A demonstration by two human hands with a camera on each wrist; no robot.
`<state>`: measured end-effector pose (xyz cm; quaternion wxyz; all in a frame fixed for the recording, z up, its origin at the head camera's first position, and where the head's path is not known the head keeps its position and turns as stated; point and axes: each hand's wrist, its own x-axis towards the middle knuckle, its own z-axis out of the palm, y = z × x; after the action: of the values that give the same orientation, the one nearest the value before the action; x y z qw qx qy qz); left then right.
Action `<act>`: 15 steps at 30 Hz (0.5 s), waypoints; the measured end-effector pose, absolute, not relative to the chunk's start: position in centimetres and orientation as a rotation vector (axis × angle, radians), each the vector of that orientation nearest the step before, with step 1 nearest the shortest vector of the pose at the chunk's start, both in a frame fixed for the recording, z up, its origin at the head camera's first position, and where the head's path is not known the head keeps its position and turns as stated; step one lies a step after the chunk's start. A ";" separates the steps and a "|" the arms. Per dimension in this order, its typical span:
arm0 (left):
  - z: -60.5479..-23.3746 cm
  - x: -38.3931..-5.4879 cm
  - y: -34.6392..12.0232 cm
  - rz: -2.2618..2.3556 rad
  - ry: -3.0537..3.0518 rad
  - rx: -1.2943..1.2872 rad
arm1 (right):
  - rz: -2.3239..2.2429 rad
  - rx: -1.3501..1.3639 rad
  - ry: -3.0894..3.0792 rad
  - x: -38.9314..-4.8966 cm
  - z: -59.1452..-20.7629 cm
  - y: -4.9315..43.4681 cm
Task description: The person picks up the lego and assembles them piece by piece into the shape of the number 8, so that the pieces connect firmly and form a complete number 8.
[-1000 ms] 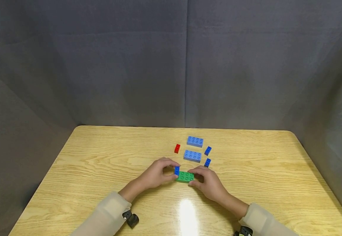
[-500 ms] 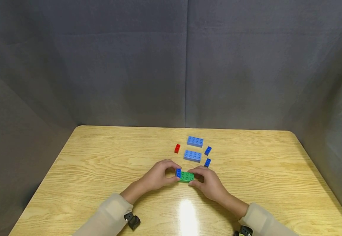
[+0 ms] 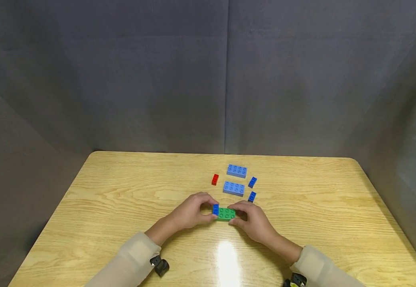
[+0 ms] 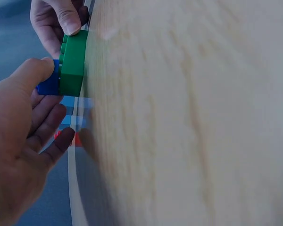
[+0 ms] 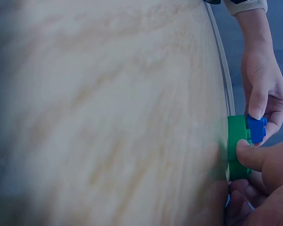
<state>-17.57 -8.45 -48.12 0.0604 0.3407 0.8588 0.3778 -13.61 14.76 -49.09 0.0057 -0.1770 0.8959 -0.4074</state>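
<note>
My left hand (image 3: 192, 212) pinches a small dark blue brick (image 3: 215, 209) between thumb and finger at the left end of a green brick (image 3: 226, 214). The blue brick sits crosswise over the green studs; in the left wrist view its underside meets the studded face of the green brick (image 4: 75, 61). From the other end, my right hand (image 3: 253, 223) grips the green brick with thumb and fingers on its long sides. The right wrist view shows its thumb pressed on the green side, near the blue brick (image 5: 257, 129). Several uncovered studs show between the hands.
Two larger light blue bricks (image 3: 234, 188) lie beyond the hands on the wooden table (image 3: 121, 187). To their right are two small dark blue bricks (image 3: 252, 182), and to their left a small red brick (image 3: 215, 179). A grey curtain (image 3: 157, 99) hangs behind the table.
My left hand has shifted the small blue brick slightly right along the green brick, then slightly back left to its end. The right hand keeps its grip almost unmoved.
</note>
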 end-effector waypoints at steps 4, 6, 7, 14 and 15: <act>-48.1 -17.6 -8.5 1.123 2.616 1.057 | -1.272 -0.550 2.803 -13.6 -49.1 14.7; -48.1 -17.6 -8.5 1.129 2.618 1.062 | -1.273 -0.550 2.802 -13.6 -49.1 14.7; -48.0 -17.6 -8.5 1.132 2.618 1.061 | -1.275 -0.551 2.800 -13.6 -49.0 14.7; -48.0 -17.6 -8.2 1.111 2.611 1.026 | -1.279 -0.554 2.797 -13.5 -49.1 14.8; -47.9 -17.6 -8.2 1.096 2.616 1.027 | -1.281 -0.554 2.797 -13.5 -49.1 14.8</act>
<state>-17.63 -8.16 -47.91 0.0623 0.3399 0.8655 0.3626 -13.54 14.76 -49.08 0.0079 -0.1773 0.8947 -0.4099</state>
